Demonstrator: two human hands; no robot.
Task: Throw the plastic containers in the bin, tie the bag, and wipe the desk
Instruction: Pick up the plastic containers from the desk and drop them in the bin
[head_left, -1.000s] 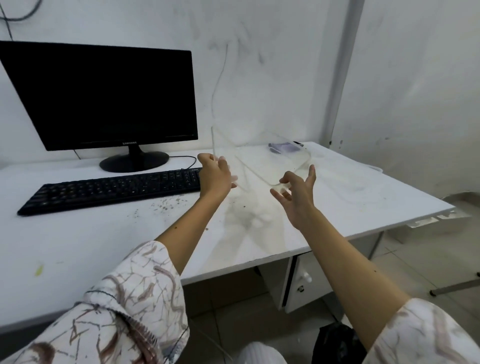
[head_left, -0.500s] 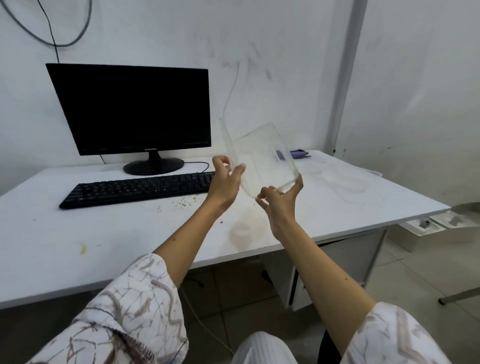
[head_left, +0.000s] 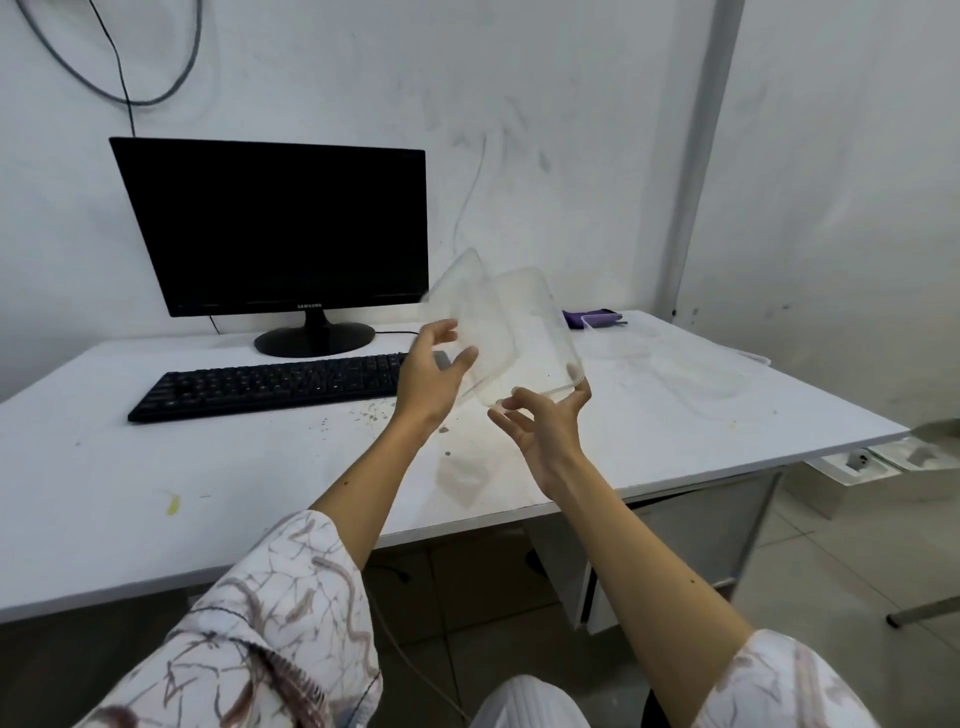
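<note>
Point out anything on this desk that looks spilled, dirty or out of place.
The desk is soiled: dark crumbs lie scattered just in front of the keyboard, a brownish smear stains the front edge below the hands, and a yellow fleck sits toward the left. Clear plastic containers lie on the right side.

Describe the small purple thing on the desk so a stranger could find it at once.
Start at the black monitor on the white desk and look right along the back edge, towards the wall corner. The purple object lies flat there, just beyond the clear containers held in the hands. It is the only coloured item at that end.
</note>
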